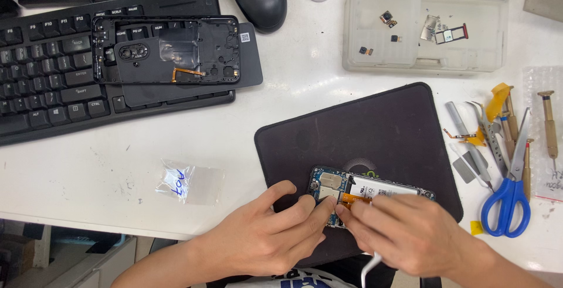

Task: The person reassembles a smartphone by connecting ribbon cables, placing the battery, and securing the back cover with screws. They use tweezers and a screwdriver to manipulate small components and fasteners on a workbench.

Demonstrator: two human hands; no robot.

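Head view is showing both hands covering much of an opened phone (pixel 368 191) lying on a dark mat (pixel 375 130). Left hand (pixel 267 235) is curling, fingertips pinching at the circuit board; right hand (pixel 410 232) is half closed, fingertips pressing an orange flex strip, a white tool showing under its palm. White table (pixel 105 171) is holding a keyboard (pixel 41 71), parts tray (pixel 422 30) and blue scissors (pixel 509 194); bare room is lying left of the mat
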